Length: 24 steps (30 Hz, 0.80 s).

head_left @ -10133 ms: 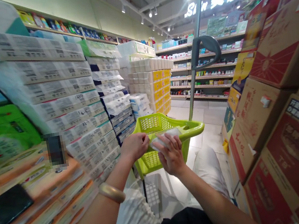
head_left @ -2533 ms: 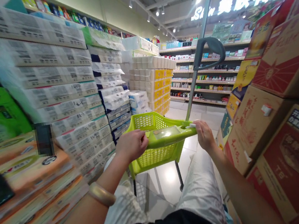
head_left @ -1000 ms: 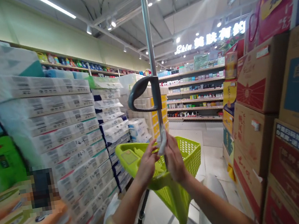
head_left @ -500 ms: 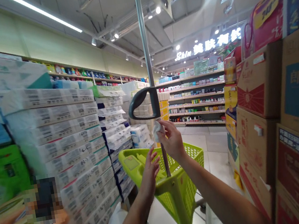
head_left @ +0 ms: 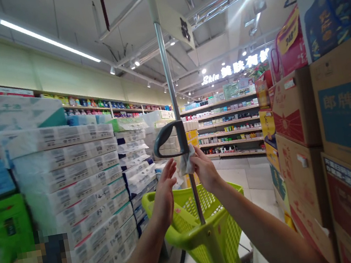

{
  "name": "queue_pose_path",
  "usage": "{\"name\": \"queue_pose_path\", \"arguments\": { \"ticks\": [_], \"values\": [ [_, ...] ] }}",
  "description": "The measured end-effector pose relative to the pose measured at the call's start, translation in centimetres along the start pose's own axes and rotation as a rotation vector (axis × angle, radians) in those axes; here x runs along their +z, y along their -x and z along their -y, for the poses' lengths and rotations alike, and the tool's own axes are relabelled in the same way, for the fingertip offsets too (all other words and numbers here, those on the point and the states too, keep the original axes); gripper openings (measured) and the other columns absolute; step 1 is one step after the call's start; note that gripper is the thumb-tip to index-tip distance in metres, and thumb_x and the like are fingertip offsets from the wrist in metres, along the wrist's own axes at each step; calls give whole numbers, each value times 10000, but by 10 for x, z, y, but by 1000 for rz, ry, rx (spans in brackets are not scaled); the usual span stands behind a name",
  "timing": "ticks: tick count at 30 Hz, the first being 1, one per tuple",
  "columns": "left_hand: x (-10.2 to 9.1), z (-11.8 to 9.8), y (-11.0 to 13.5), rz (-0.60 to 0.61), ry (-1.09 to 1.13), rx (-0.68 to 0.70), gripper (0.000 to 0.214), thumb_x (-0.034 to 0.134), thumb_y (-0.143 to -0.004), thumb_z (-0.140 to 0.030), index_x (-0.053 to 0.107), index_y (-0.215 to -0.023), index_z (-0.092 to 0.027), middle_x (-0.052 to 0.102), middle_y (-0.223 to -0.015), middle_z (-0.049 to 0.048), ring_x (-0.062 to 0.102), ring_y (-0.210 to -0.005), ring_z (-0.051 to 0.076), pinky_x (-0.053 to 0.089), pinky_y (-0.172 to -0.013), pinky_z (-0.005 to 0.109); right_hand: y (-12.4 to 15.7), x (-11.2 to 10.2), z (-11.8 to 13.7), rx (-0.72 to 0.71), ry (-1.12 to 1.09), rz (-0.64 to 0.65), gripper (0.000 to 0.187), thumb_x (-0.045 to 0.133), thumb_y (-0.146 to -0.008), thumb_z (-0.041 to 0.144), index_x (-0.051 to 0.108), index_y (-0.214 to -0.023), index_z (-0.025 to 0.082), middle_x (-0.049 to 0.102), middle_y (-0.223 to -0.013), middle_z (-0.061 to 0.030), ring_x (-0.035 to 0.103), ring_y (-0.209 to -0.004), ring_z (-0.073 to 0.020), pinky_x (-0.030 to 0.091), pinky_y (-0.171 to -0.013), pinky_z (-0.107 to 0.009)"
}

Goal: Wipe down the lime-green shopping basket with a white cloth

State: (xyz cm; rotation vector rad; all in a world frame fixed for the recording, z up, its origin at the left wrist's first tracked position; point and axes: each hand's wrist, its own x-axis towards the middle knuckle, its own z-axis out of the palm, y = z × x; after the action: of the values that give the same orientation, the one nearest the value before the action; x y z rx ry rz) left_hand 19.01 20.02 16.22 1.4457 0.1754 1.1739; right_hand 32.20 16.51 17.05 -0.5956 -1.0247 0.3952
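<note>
A crumpled whitish cloth or tissue (head_left: 186, 164) is pinched in my right hand (head_left: 206, 169), against the metal pole (head_left: 168, 74) just under the grey loop handle (head_left: 168, 140). That pole rises from the rim of a lime-green shopping cart basket (head_left: 208, 229). To the left of the pole, my left hand (head_left: 164, 191) is raised with its fingers spread and nothing in it. It stays apart from the cloth and the handle.
Tall stacks of wrapped white paper packs (head_left: 86, 182) line the left side. Cardboard cartons (head_left: 305, 181) are piled on the right. Wall shelves (head_left: 228, 125) with small goods stand at the back, and a white sign (head_left: 177, 23) hangs from the pole's upper part.
My right hand and cloth have come up against the pole directly beneath the handle. My left hand has shifted slightly left. The view has tilted up, and the cart appears lower.
</note>
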Motion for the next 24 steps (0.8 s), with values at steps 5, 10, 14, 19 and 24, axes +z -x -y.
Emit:
{"name": "queue_pose_path", "arguments": {
  "ticks": [5,10,14,19,24],
  "values": [
    [-2,-3,0,4,32,-43,639,540,-649,-239,565,-1287,-267,582,-1354,37,443,-1335,222,335,-1112,390,31,-16,-19,215,-28,-9,190,547,-696,296,609,-840,190,468,-583,60,375,-510,-91,352,-467,-187],
    [-6,-7,3,21,73,-57,660,555,-631,-220,564,-1289,-255,621,-1300,60,498,-1284,243,342,-1095,418,103,-47,-62,400,192,56,175,544,-746,319,630,-845,202,537,-648,35,445,-559,-108,367,-481,-198],
    [2,-20,1,68,95,0,669,584,-612,-197,556,-1278,-253,614,-1310,61,498,-1284,254,322,-1100,424,110,-48,-62,366,279,64,105,562,-751,307,581,-802,216,517,-635,42,451,-551,-114,368,-487,-213],
    [12,-33,1,63,85,36,663,605,-617,-203,522,-1274,-242,629,-1272,59,489,-1291,247,333,-1094,407,62,-17,-25,203,198,-19,142,569,-731,274,584,-854,205,539,-697,37,469,-601,-104,409,-553,-211],
    [15,-38,0,16,51,172,629,561,-646,-204,511,-1270,-264,592,-1322,41,478,-1303,235,378,-1068,386,4,13,4,-104,100,-106,232,548,-825,334,576,-1022,216,618,-882,3,548,-776,-121,463,-675,-218]
  ]
}}
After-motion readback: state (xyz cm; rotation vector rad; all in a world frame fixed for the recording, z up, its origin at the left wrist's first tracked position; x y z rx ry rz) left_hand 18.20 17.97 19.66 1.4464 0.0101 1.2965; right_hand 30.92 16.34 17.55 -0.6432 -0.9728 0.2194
